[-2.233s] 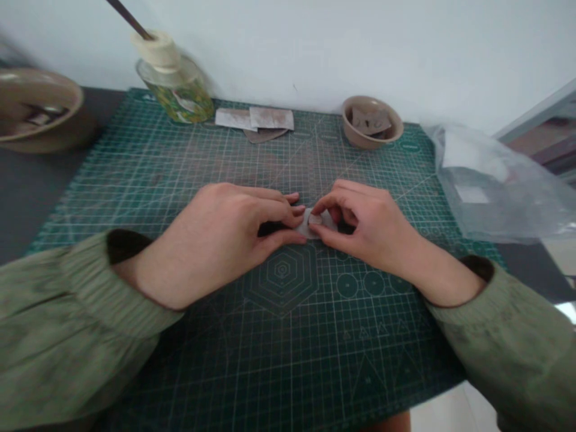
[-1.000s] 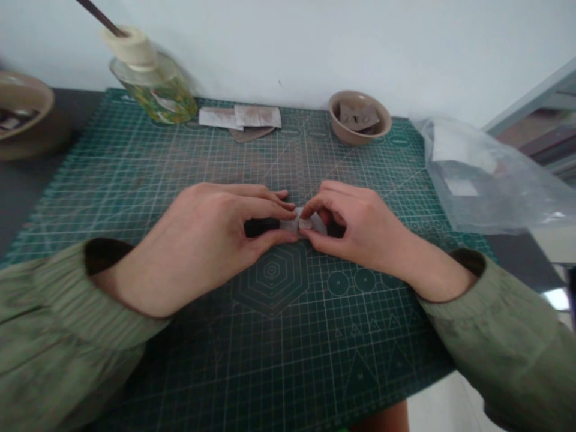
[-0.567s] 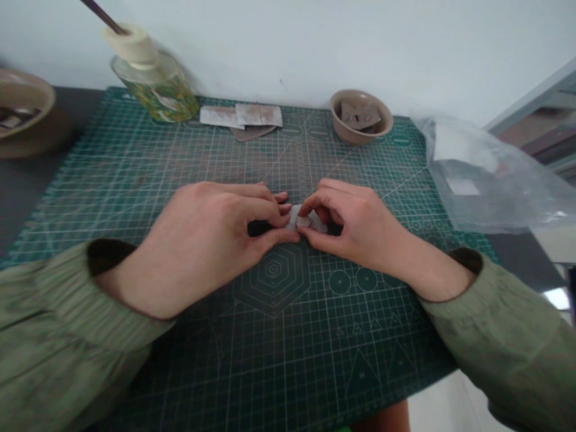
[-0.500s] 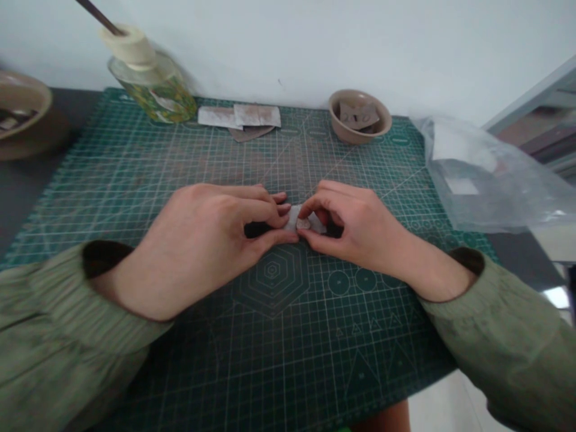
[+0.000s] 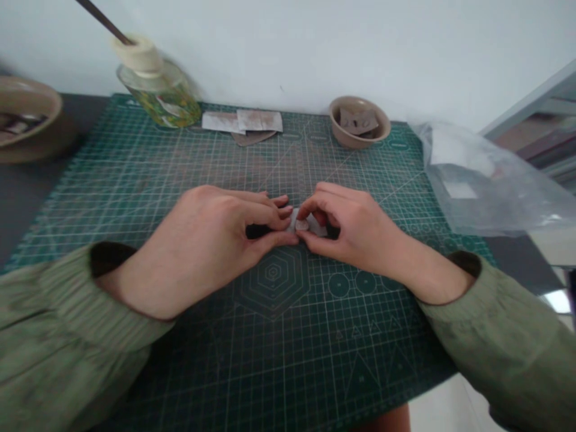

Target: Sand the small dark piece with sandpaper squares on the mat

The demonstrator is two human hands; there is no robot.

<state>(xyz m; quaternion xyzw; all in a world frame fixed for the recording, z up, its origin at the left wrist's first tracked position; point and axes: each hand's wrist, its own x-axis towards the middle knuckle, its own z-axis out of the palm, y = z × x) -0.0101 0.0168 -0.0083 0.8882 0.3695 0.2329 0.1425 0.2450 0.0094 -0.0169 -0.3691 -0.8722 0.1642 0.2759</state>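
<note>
Hardly moved: left hand (image 5: 216, 240), right hand (image 5: 355, 231) still pinching one small pale piece (image 5: 302, 223), long axis left-right; two bowls.

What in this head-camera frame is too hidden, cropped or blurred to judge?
- Small pale piece: mostly covered by the fingertips of the left hand and right hand; shape and material unclear.
- Large bowl: cut by the left edge, contents blurred.
- Small bowl: brown pieces inside too small to identify.
- Plastic bag: contents veiled by the film.
- Stick in the bottle: top cropped.
</note>
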